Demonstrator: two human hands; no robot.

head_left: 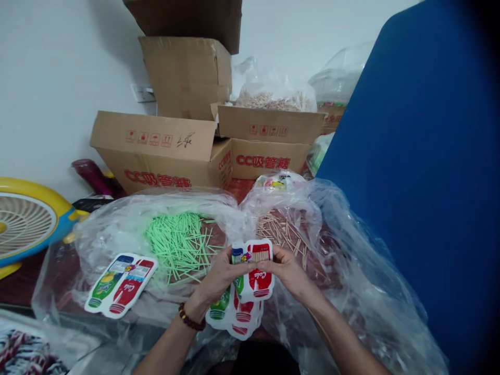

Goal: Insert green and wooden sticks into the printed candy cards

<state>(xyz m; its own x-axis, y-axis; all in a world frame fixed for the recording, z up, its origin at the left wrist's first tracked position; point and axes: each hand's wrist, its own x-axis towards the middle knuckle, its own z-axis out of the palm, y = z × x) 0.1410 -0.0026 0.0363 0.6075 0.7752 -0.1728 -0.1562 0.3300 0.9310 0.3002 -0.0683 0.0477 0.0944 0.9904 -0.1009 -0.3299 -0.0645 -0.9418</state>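
Note:
A bottle-shaped printed candy packet (261, 284), green and red with "Cola" lettering, is held upright in front of me. My left hand (216, 274) pinches its left edge, and my right hand (289, 270) pinches the right edge, thumbs in front. A row of tan sticks shows in the packet's window. Just below it are more such packets (242, 319), overlapping each other; what supports them is hidden. Behind my left hand lies a pile of thin green sticks (177, 242) on clear plastic. Loose tan sticks (280, 229) lie beyond my right hand. Another packet stack (121, 285) lies to the left.
Crumpled clear plastic bags (332, 208) spread over the table. Cardboard boxes (156, 151) stand against the wall, one topped by a bag of tan sticks (275, 96). A yellow and blue fan (29, 224) is at left. A tall blue panel (410, 172) bounds the right side.

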